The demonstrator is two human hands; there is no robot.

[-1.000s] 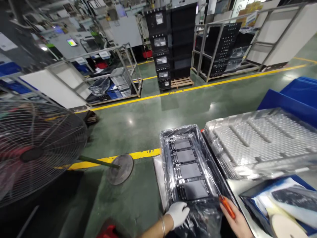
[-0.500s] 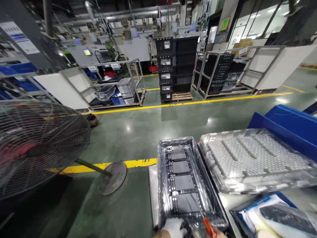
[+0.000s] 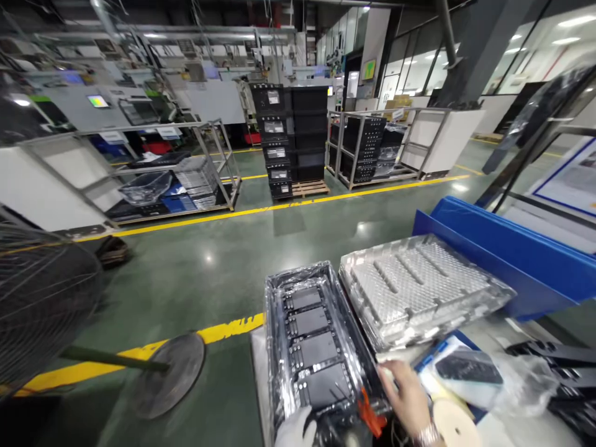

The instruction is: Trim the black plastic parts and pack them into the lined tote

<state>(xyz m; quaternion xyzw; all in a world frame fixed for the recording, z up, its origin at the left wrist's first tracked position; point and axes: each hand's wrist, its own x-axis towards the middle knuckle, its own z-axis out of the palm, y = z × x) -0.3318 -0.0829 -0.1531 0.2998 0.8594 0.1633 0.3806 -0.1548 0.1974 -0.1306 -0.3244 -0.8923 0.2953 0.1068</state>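
Observation:
A tray point(image 3: 271, 323) lined with clear plastic holds a row of several flat dark grey rectangular parts point(image 3: 313, 351). My left hand point(image 3: 295, 428), in a white glove, is at the tray's near left corner with a gap between thumb and fingers. My right hand point(image 3: 408, 397), bare with a metal band at the wrist, is just past the tray's right edge. Its fingers are bent and the thumb stands apart; I see nothing held. Between my hands, at the near end of the tray, is an orange-handled tool point(image 3: 371, 416), its working end unclear.
Stacked clear plastic trays point(image 3: 414, 279) stand to the right, beside a blue panel point(image 3: 512, 254). Nearer are a bagged dark part point(image 3: 469, 366), a cream-coloured roll point(image 3: 454, 425) and black parts point(image 3: 570, 379). A floor fan point(image 3: 41, 298) stands left; black crates point(image 3: 307, 133) are stacked across the aisle.
The view has swung right. My right hand has moved from beside the orange-handled tool to the tray's right edge. My left hand has shifted toward the near left corner.

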